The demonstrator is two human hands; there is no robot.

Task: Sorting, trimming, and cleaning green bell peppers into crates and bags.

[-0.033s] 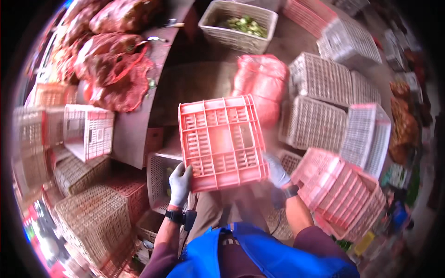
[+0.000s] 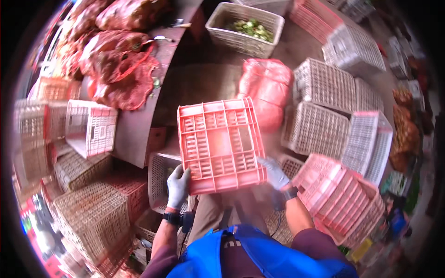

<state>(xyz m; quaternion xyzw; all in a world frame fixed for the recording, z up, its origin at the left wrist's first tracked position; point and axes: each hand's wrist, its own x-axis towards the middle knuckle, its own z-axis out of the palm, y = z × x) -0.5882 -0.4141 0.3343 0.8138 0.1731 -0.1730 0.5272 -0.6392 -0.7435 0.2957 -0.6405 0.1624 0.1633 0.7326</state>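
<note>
A pink plastic crate (image 2: 218, 139) is held up in front of my body, its slatted, ribbed face toward me. At its near left corner, my left hand (image 2: 178, 186), in a pale glove, grips the edge with the thumb on the near side. My gloved right hand (image 2: 274, 173) is closed on the crate's near right side, and its fingertips are partly hidden. Just beyond the crate lies a tightly packed pink mesh sack (image 2: 265, 90). Beside my left hand stands a grey crate (image 2: 160, 178), partly covered by that hand.
Stacked pink crates (image 2: 336, 197) stand close to my right arm, with several grey crates (image 2: 320, 127) behind them. A pale crate (image 2: 245, 32) of green vegetable pieces is at the far side. Red mesh sacks (image 2: 113, 65) lie on a table (image 2: 132, 139) at left, above more stacked crates (image 2: 95, 217).
The surroundings have shifted slightly rightward and down in the picture, as the view turned a little. Both hands still hold the pink crate, nearly in the same place.
</note>
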